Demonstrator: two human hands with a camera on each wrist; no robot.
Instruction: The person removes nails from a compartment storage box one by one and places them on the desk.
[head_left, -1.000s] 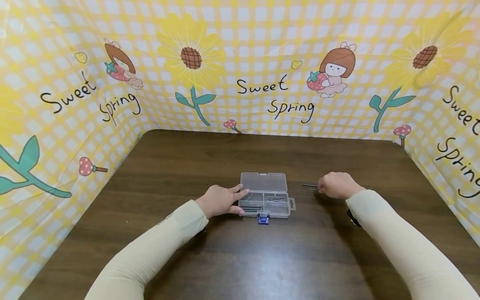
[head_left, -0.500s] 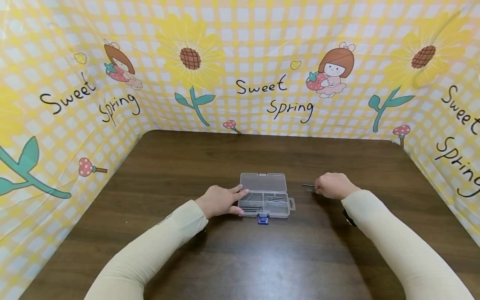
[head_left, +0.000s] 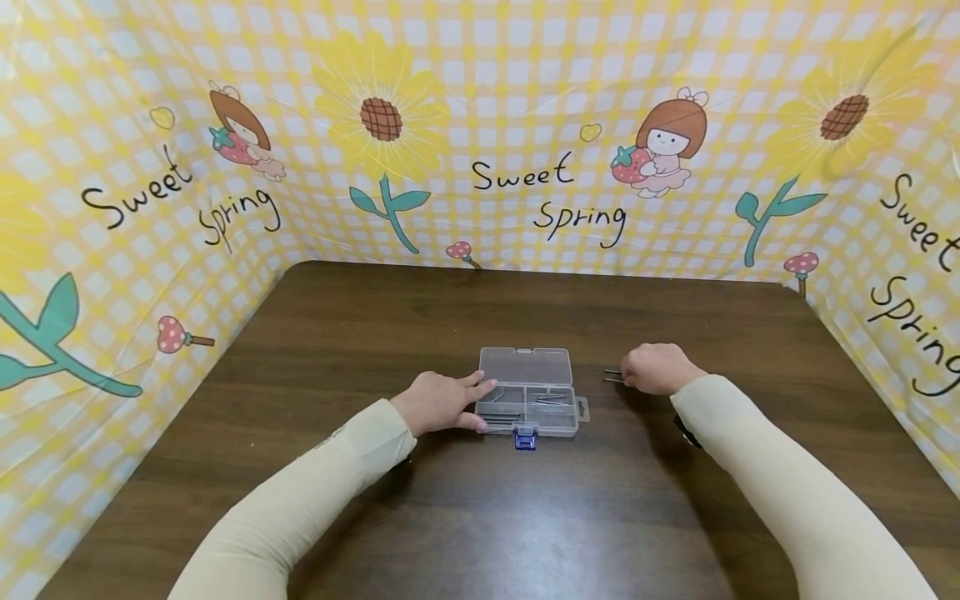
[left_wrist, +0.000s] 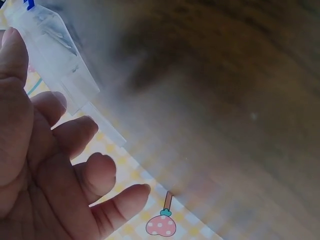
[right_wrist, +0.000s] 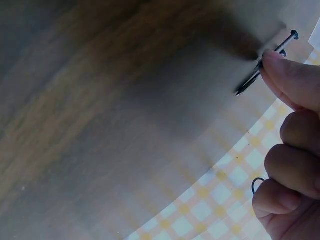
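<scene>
- Nails (right_wrist: pixel 248 83), two showing: metal, at the fingertips of the right grip (head_left: pixel 662 369), to the right of the box. I cannot tell whether both are held.
- Right grip: thumb and finger pinching at least one nail.
- Handling: I judge nails light, stiff, hardly fragile, slick and apt to roll. Best hold: mid-shank, clear of the point.
- Box (head_left: pixel 562 431): clear plastic, divided, lid (head_left: pixel 525 367) open toward the back, blue latch (head_left: pixel 525 440) in front, metal pieces (head_left: pixel 502 416) inside. I expect it light; brace by its side walls.
- Left grip (head_left: pixel 437 402): fingers extended against the box's left side, clutching nothing.
- Desk (head_left: pixel 420 317): dark, wood-grained, glare near me; probably slippery.
- Room: yellow-and-white checked cloth (head_left: pixel 517 75), sunflower print, on three sides.
</scene>
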